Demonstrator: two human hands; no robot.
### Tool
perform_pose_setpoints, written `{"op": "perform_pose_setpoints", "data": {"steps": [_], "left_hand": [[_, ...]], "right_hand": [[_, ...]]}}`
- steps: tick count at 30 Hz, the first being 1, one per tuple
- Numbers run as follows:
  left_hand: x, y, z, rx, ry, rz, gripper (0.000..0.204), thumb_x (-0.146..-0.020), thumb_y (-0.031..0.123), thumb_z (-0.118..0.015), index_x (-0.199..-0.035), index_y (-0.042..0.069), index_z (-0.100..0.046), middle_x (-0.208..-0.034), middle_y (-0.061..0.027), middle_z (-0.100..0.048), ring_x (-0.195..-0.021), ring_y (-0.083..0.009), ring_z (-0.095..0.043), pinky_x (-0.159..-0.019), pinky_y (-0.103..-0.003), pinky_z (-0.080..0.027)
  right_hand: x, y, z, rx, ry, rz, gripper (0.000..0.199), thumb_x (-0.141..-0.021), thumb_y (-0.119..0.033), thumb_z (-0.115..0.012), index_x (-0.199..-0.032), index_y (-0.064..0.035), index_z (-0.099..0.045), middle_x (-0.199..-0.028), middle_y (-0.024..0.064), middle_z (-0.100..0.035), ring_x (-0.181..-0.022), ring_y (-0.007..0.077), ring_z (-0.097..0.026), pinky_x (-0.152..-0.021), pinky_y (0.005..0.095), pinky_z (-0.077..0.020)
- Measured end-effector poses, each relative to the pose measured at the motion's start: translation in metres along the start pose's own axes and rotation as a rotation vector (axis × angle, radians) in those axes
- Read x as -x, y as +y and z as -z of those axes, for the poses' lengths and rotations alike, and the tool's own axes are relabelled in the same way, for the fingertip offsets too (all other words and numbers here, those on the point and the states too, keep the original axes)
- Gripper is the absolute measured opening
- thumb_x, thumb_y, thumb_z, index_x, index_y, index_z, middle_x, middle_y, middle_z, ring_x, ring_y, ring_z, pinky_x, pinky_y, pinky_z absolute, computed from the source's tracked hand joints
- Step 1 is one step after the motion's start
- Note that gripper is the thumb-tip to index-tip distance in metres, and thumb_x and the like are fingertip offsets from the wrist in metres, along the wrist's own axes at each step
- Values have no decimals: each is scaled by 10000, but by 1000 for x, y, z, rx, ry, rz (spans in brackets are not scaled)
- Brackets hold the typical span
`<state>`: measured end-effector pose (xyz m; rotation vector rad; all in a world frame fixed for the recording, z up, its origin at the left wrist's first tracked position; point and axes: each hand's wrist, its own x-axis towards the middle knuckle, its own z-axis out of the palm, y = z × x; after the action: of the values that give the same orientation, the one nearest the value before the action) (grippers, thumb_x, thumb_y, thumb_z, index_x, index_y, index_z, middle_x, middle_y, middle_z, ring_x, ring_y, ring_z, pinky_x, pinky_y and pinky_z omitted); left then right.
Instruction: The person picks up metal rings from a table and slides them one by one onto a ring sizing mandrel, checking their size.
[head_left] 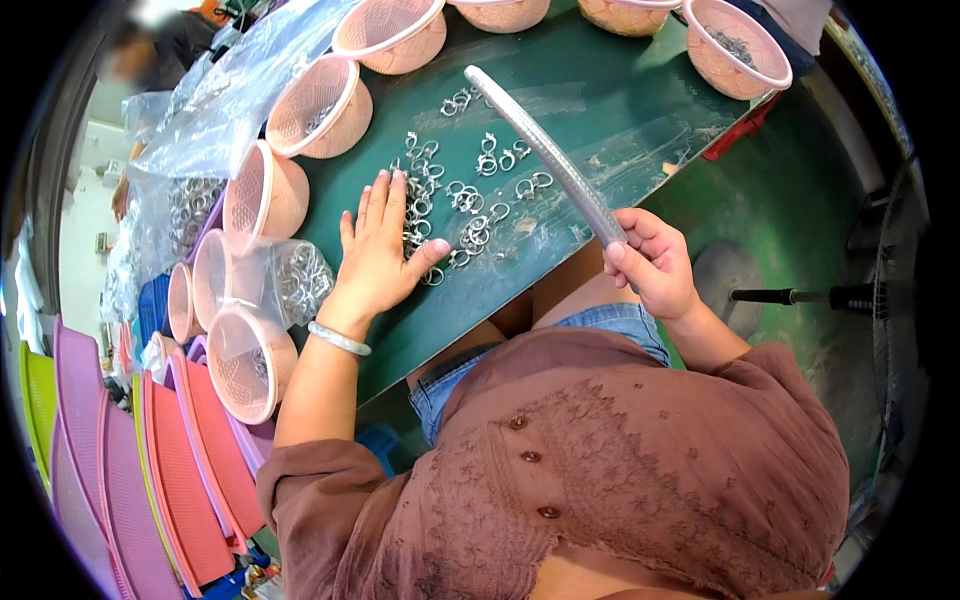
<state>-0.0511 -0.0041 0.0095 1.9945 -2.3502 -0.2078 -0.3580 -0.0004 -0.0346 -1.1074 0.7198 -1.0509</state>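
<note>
My left hand (375, 245) lies flat with its fingers stretched out on the green tabletop (560, 240). Its fingertips and thumb touch the edge of a spread of small silver rings (422, 205), some of which it may cover. In my right hand (655, 262) is the lower end of a long, slim silver ring mandrel (545, 150) with fine marks along it. The mandrel points up and away to the left, above the table; no ring shows on it. Below it lie more loose rings (480, 230) in small clusters.
Pink mesh baskets (398, 40) line the table's far and left sides; some hold small metal pieces. A clear bag of rings (303, 280) lies by my left wrist. Stacked coloured plastic trays (190, 470) stand at the lower left. The table edge runs before my lap.
</note>
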Motion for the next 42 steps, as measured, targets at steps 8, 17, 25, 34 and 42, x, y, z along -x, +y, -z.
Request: {"op": "perform_pose_setpoints", "data": {"steps": [8,17,25,34,42], "left_hand": [[32,-12,-3,-19,45,-35,851,-762,552,-528,-1356,23,-226,-1400,-207,-213,-1291,-376,-205,-1025,-528,-137],[65,-5,-4,129,42,-39,754,-757,426,-600,-1357,102,-278,-1405,-210,-177,-1290,-409,-172,-1034,-511,-144],[44,20,-12,187,104,-102,739,-761,480,-568,-1350,122,-299,-1396,-235,-184,-1301,-403,-146,-1027,-550,-88],[34,-5,-13,74,192,12,709,-813,473,-496,-1299,-16,-328,-1378,-206,-268,-1294,-344,-227,-1036,-532,-95],[38,-18,-10,132,298,11,533,-837,379,-504,-1215,6,-453,-1291,-182,-398,-1246,-337,-309,-1020,-505,-176]], "right_hand": [[-17,-14,-34,-233,-220,-259,265,-796,-110,-627,-1005,4,-509,-771,6,-538,-606,40,-497,-480,152,-395],[-68,5,-83,-187,-453,-385,258,-780,-50,-588,-1014,-27,-482,-916,132,-605,-782,176,-605,-661,259,-493],[-117,-28,-73,151,-393,-286,354,-773,-33,-567,-1114,14,-486,-1011,125,-575,-878,139,-566,-801,249,-460],[-133,3,-87,83,-455,-308,374,-740,-15,-600,-1103,-5,-512,-1075,63,-560,-1040,132,-506,-923,270,-383],[-126,-3,-100,-20,-517,-270,341,-730,-36,-594,-1056,27,-515,-1009,121,-568,-910,157,-561,-835,264,-443]]}}
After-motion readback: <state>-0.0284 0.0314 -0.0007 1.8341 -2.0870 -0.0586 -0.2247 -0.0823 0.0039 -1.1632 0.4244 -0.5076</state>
